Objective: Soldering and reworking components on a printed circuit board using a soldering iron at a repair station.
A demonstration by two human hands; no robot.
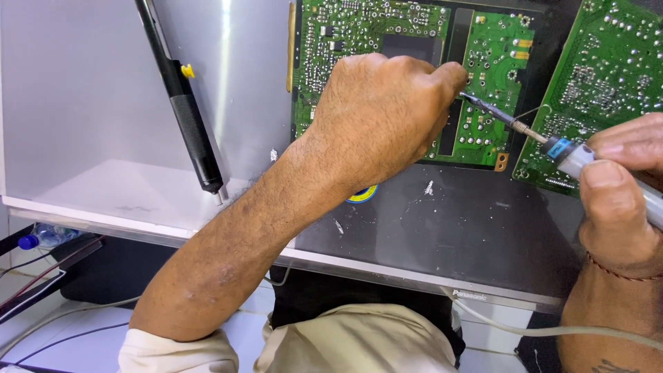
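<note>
My left hand rests fisted over a green circuit board, its fingers closed near the board's middle; whatever it pinches is hidden by the knuckles. My right hand grips a soldering iron with a grey and blue handle. The iron's thin metal tip reaches left and touches the board just beside my left fingertips. The board lies on the dark back panel of a flat screen set.
A second green circuit board lies at the upper right. A black desoldering pump with a yellow button lies on the silver panel at left. Cables and a blue-capped bottle lie on the floor below.
</note>
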